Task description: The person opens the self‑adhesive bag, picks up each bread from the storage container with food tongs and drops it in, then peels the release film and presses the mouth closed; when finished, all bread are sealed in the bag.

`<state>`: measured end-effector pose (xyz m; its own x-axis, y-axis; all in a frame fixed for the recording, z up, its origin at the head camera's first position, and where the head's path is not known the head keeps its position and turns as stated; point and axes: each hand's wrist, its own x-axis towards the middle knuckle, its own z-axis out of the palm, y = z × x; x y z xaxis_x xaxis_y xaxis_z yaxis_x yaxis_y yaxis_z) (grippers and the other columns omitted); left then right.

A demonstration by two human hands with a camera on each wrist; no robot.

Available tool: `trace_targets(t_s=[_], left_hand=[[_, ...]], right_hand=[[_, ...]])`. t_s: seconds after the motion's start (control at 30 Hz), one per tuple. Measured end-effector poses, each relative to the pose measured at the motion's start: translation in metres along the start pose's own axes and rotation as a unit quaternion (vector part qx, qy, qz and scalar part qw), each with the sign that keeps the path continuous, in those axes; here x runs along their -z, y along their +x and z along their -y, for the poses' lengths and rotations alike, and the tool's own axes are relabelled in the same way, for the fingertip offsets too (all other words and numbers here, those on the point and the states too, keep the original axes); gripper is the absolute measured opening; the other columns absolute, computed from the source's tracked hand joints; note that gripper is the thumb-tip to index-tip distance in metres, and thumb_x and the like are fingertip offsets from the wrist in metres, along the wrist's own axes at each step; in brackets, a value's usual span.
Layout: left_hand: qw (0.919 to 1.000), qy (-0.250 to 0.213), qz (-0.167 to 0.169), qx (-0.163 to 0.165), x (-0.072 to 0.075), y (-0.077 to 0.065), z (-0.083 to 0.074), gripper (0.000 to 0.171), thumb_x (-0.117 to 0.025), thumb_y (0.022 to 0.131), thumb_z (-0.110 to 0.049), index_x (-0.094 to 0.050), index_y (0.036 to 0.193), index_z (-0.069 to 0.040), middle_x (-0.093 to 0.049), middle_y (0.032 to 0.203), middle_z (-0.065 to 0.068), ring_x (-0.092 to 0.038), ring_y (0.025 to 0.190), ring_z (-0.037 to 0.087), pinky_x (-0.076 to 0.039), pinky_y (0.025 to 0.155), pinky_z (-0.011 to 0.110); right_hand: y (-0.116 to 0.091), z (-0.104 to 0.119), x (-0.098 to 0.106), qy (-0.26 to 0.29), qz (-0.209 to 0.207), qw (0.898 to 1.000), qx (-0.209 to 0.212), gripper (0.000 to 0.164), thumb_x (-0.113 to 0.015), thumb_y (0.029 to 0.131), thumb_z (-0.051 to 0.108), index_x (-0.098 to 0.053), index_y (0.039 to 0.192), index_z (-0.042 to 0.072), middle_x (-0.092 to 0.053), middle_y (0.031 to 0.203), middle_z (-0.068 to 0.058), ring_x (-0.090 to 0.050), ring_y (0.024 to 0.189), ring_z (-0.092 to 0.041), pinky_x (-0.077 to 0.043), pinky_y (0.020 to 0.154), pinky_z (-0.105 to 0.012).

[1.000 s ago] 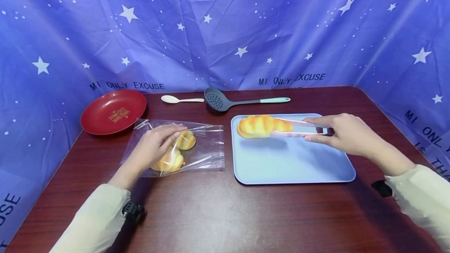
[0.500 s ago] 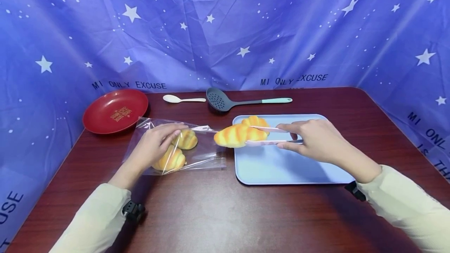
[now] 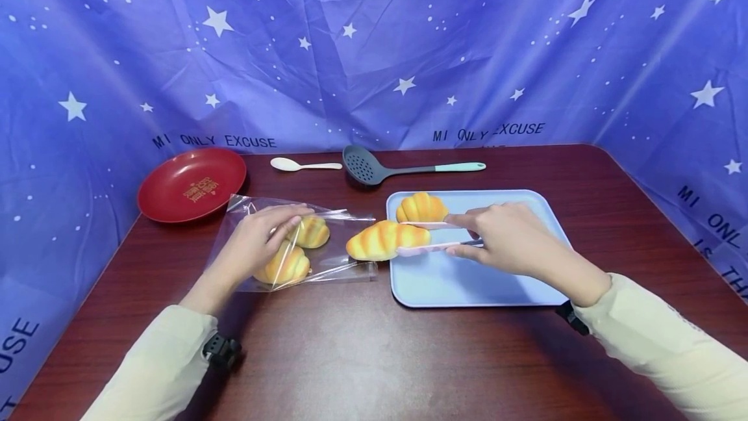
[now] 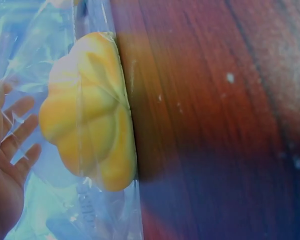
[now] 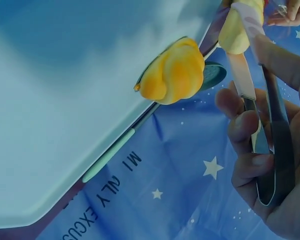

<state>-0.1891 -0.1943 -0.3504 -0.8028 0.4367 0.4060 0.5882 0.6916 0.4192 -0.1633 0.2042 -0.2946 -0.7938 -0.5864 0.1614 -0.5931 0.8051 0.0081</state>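
In the head view my left hand (image 3: 254,236) holds the clear plastic bag (image 3: 347,255), its fingers curled at the upper film. Two bread rolls lie inside; the front roll (image 3: 283,268) fills much of the left wrist view, and the back roll (image 3: 311,232) is partly under the fingers. My right hand (image 3: 514,239) grips metal tongs (image 5: 277,135) with pale pink tips. Between those tips is a croissant-shaped bread (image 3: 376,241), held over the tray's left edge, its far end overlapping the bag's open side. Another bread roll (image 3: 422,205) sits on the blue tray (image 3: 467,288).
A red plate (image 3: 175,193) stands at the back left. Along the back lie a white spoon (image 3: 286,164) and a grey slotted ladle (image 3: 363,166) with a mint handle. A starry blue curtain (image 3: 374,51) hangs behind the brown table (image 3: 350,349).
My right hand has carried the croissant-shaped bread in the tongs leftward from over the tray to the bag's side, uncovering the tray's other roll. The left hand has stayed nearly still.
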Motion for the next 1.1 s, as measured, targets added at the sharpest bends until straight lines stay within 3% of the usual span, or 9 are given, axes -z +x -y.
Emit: trace_targets(t_s=[0.1,0.3,0.47,0.6,0.77,1.1], left_hand=[[0.9999,0.009,0.011,-0.005,-0.001,-0.001,0.0,0.028,-0.065,0.099,-0.009,-0.072,0.127,-0.01,-0.07,0.128,0.01,-0.062,0.124,0.033,-0.045,0.107,0.053],[0.9997,0.011,0.012,-0.017,-0.004,-0.002,0.0,0.028,-0.065,0.099,-0.011,-0.073,0.126,-0.01,-0.07,0.127,0.009,-0.062,0.124,0.032,-0.046,0.107,0.053],[0.9996,0.002,0.014,-0.023,-0.006,-0.003,0.0,0.026,-0.065,0.1,-0.012,-0.073,0.125,-0.01,-0.071,0.127,0.008,-0.062,0.125,0.032,-0.045,0.108,0.053],[0.9992,-0.001,0.024,-0.031,-0.006,-0.003,0.0,0.026,-0.066,0.1,-0.014,-0.074,0.124,-0.01,-0.071,0.126,0.007,-0.06,0.127,0.031,-0.044,0.109,0.053],[0.999,0.001,0.026,-0.036,-0.006,-0.003,0.0,0.026,-0.068,0.099,-0.014,-0.075,0.123,-0.01,-0.071,0.125,0.007,-0.061,0.127,0.031,-0.045,0.108,0.054],[0.9991,0.001,0.024,-0.036,-0.005,-0.003,0.0,0.025,-0.068,0.098,-0.014,-0.075,0.122,-0.01,-0.073,0.123,0.007,-0.063,0.124,0.03,-0.046,0.107,0.053]], right_hand=[[0.0,0.003,-0.001,0.003,0.005,1.0,0.002,0.046,-0.081,0.084,0.046,-0.077,0.119,0.016,-0.064,0.075,0.005,-0.043,0.055,-0.01,-0.033,0.045,-0.029],[0.008,0.011,-0.006,0.035,0.017,0.999,-0.001,0.047,-0.079,0.085,0.05,-0.077,0.119,0.017,-0.052,0.064,0.01,-0.042,0.055,-0.009,-0.032,0.046,-0.03],[0.021,0.019,-0.017,0.055,0.024,0.998,0.009,0.048,-0.079,0.086,0.049,-0.077,0.12,0.016,-0.059,0.069,0.008,-0.043,0.056,-0.009,-0.034,0.048,-0.03],[0.032,0.028,-0.024,0.068,0.03,0.997,0.014,0.05,-0.079,0.085,0.05,-0.076,0.122,0.016,-0.046,0.06,0.01,-0.042,0.054,-0.009,-0.034,0.048,-0.03],[0.041,0.038,-0.028,0.075,0.037,0.996,0.019,0.049,-0.077,0.087,0.051,-0.076,0.122,0.016,-0.047,0.061,0.014,-0.044,0.055,-0.007,-0.036,0.048,-0.029],[0.041,0.044,-0.031,0.094,0.033,0.995,0.002,0.047,-0.078,0.087,0.05,-0.077,0.119,0.016,-0.049,0.061,0.012,-0.044,0.057,-0.01,-0.036,0.048,-0.03]])
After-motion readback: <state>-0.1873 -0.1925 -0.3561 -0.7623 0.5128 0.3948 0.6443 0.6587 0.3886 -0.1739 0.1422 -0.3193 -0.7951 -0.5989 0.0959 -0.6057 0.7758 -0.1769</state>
